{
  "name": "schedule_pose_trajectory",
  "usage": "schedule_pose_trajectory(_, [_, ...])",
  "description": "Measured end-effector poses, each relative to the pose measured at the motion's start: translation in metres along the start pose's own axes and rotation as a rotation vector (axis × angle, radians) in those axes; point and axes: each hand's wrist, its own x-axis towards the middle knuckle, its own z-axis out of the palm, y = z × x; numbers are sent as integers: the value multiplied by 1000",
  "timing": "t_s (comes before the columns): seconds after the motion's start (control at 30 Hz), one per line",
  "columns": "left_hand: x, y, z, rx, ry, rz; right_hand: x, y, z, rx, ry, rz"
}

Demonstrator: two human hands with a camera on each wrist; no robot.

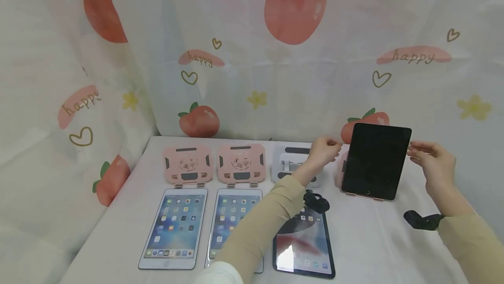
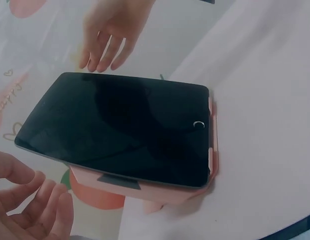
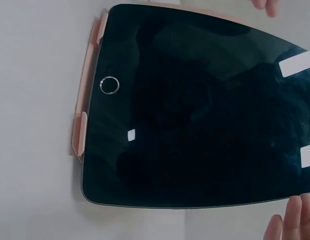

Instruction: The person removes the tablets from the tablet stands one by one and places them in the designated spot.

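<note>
A black tablet with a dark screen leans nearly upright on a pink tablet stand. Two small lips of the stand catch its bottom edge, by the round home button. To its left, my left hand hangs in the air with loosely bent fingers, apart from the tablet and holding nothing. My right hand is at the opposite side, its fingertips right at the tablet's right edge. The right wrist view shows these relaxed fingers beside that edge. Most of the stand is hidden behind the tablet.
Two more pink stands and a grey-white stand line the table's back. In front lie two white tablets and a black-framed tablet, screens lit. My left forearm crosses over them. A printed curtain hangs behind.
</note>
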Motion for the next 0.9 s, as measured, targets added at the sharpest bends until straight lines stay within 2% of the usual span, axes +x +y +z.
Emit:
schedule_pose_trajectory(0.2, [8, 12, 4, 72, 21, 49, 9, -2, 3, 172, 25, 41])
schedule_pose_trajectory(0.37, [18, 20, 8, 196, 42, 92, 15, -1, 2, 185, 15, 61])
schedule_pose_trajectory(0.5, [24, 22, 12, 274, 31, 130, 19, 0, 1, 225, -9, 74])
schedule_pose_trajectory(0.67, [30, 21, 18, 289, -6, 192, 23, 0, 1, 269, -12, 84])
schedule_pose_trajectory(0.9, [30, 16, 26, 255, 24, 236, 23, -2, 3, 245, -3, 107])
